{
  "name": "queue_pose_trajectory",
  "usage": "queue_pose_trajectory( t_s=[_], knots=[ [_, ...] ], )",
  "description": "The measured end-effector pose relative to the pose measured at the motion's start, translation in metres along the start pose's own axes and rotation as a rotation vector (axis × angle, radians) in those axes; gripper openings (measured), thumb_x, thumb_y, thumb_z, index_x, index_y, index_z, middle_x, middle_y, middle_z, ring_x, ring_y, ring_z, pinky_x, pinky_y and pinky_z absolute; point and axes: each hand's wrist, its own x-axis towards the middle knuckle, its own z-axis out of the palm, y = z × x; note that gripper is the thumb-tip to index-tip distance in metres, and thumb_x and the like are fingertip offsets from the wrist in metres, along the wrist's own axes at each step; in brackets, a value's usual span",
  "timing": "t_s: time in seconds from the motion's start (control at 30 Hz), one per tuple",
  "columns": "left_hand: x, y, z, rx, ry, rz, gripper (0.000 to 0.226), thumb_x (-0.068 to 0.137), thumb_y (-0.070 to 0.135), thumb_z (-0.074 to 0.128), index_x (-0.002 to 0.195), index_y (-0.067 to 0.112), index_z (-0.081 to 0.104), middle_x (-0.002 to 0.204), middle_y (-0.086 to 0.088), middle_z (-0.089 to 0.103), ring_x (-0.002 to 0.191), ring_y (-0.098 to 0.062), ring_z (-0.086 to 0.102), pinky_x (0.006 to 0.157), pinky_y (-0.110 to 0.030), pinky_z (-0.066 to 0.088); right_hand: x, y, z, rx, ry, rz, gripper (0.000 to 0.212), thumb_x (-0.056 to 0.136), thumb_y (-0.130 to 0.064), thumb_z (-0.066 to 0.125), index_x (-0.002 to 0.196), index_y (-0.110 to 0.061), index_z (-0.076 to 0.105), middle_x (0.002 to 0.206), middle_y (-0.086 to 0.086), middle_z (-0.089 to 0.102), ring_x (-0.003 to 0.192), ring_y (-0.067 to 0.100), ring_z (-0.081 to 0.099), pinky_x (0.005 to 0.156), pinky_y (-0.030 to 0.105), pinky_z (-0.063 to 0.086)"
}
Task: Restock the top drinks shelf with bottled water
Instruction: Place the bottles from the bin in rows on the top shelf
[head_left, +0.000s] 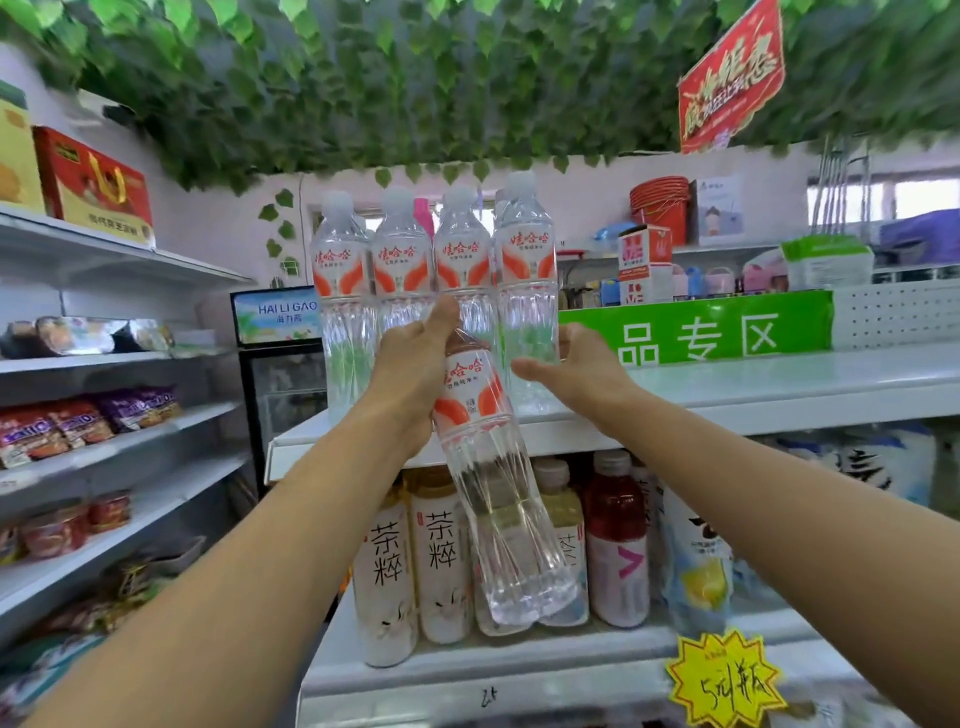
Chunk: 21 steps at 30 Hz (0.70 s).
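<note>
Several clear water bottles (402, 270) with white caps and orange-white labels stand in a row at the left end of the white top shelf (779, 384). My left hand (410, 374) grips one more water bottle (488, 467) by its upper part, tilted, its base hanging down in front of the lower shelf. My right hand (576, 374) reaches to the rightmost standing bottle (527, 291), fingers behind it and thumb stretched toward the held bottle; whether it grips is hidden.
Tea and juice bottles (436, 551) fill the shelf below. A green sign (727, 332) backs the top shelf. Snack shelves (104, 431) run along the left, a small fridge (280, 364) stands behind, and a yellow price tag (724, 680) hangs low right.
</note>
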Motion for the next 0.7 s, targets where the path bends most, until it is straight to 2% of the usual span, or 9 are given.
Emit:
queue_pose_trajectory(
  t_s=[0.17,0.27,0.4,0.5,0.6,0.7],
  knots=[
    [0.007,-0.004,0.003,-0.002,0.022,-0.012,0.037,0.097,0.049,0.051,0.099,0.013,0.060,0.096,-0.009,0.076,0.079,-0.025,0.069,0.077,-0.038,0.058,0.018,0.005,0.007,-0.045,-0.009,0.020,0.074,0.075,-0.046,0.081,0.132,-0.010,0.050,0.126,0.008,0.061,0.116,0.027,0.058,0.102,0.047,0.048],
    [0.009,-0.005,0.003,0.001,0.024,-0.010,0.038,0.097,0.049,0.051,0.100,0.012,0.060,0.095,-0.008,0.076,0.076,-0.023,0.069,0.074,-0.036,0.058,0.025,0.008,0.009,-0.038,-0.027,0.030,0.070,0.077,-0.043,0.080,0.131,-0.011,0.048,0.123,0.007,0.061,0.114,0.026,0.058,0.101,0.046,0.048],
    [0.011,-0.006,0.003,0.000,0.018,-0.011,0.041,0.097,0.048,0.052,0.106,0.008,0.060,0.098,-0.012,0.075,0.074,-0.023,0.068,0.079,-0.039,0.058,0.035,0.011,0.012,-0.070,-0.040,0.035,0.069,0.079,-0.042,0.079,0.131,-0.010,0.047,0.118,0.006,0.060,0.109,0.024,0.059,0.095,0.040,0.048],
    [0.012,-0.004,0.003,-0.003,0.020,-0.015,0.042,0.096,0.048,0.053,0.107,0.008,0.060,0.099,-0.013,0.075,0.073,-0.022,0.069,0.076,-0.037,0.058,0.042,0.013,0.015,-0.069,-0.045,0.049,0.068,0.080,-0.040,0.078,0.132,-0.010,0.046,0.120,0.006,0.060,0.111,0.024,0.058,0.092,0.036,0.047],
    [0.013,-0.003,0.002,-0.012,0.013,-0.018,0.039,0.096,0.048,0.054,0.102,0.010,0.061,0.099,-0.013,0.074,0.071,-0.020,0.069,0.070,-0.034,0.059,0.049,0.015,0.019,-0.052,-0.048,0.068,0.071,0.081,-0.038,0.078,0.136,-0.010,0.044,0.125,0.007,0.059,0.116,0.025,0.057,0.098,0.038,0.046],
    [0.011,-0.001,0.002,-0.012,0.003,-0.025,0.040,0.096,0.047,0.054,0.104,0.009,0.060,0.101,-0.014,0.074,0.072,-0.021,0.069,0.071,-0.035,0.059,0.052,0.016,0.020,-0.038,-0.053,0.085,0.072,0.081,-0.037,0.079,0.137,-0.011,0.043,0.128,0.007,0.058,0.120,0.027,0.056,0.104,0.042,0.045]
  ],
)
